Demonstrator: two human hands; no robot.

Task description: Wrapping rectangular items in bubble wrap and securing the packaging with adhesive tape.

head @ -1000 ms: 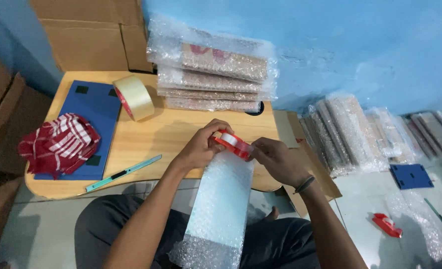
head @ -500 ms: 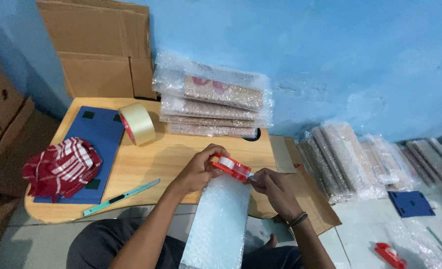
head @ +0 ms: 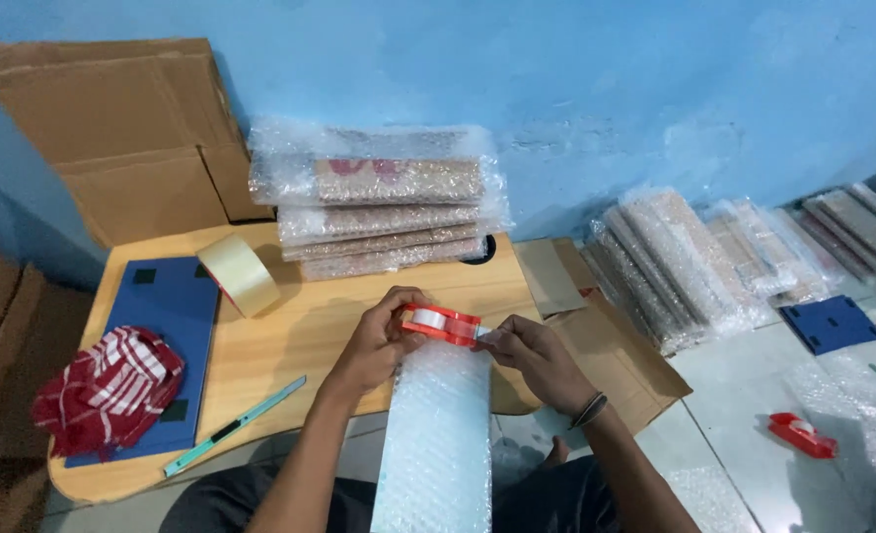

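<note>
At a low wooden table point(head: 349, 326) backed by a blue wall, a stack of bubble-wrapped packages point(head: 384, 202) rises behind our work. A bubble-wrapped parcel point(head: 438, 444) runs from our lap to the table edge. Our left hand point(head: 379, 341) wraps its fingers around a red tape dispenser point(head: 441, 324) above the parcel's far end, while our right hand point(head: 532, 360) pinches the tape end just beside it, thumb and forefinger closed.
</note>
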